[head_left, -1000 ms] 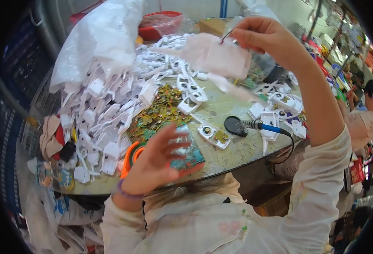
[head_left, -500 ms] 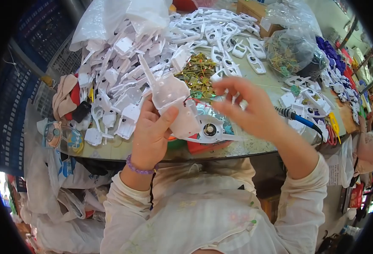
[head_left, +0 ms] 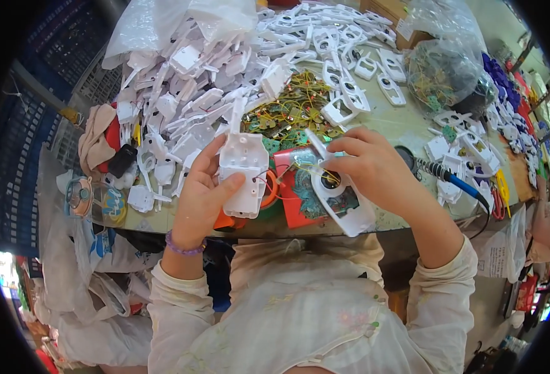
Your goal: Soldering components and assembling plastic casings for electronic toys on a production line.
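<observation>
My left hand (head_left: 201, 187) is closed round a white plastic housing (head_left: 244, 177), thumb across its face and its narrow arm pointing away from me. Thin red and dark wires run from the housing's right side. In my right hand (head_left: 371, 165), a white plastic frame (head_left: 357, 219) is pinched near its upper end and tilted. A round black speaker (head_left: 330, 179) sits in the frame's ring. Beneath the hands lie a red box (head_left: 289, 199) with a teal patterned sheet (head_left: 309, 194) on it, and an orange ring (head_left: 269, 189), apparently a tape roll.
White housings (head_left: 188, 93) are heaped at the left, and more white frames (head_left: 343, 37) lie at the back. Small circuit boards with yellow wires (head_left: 294, 103) are piled mid-table. At the right are a blue-handled soldering iron (head_left: 462, 185), yellow tweezers (head_left: 503, 190) and a clear bag (head_left: 440, 75).
My right hand has come down and taken hold of the white frame with the speaker, which is now tilted up. My left hand has shifted left, turning the housing more upright.
</observation>
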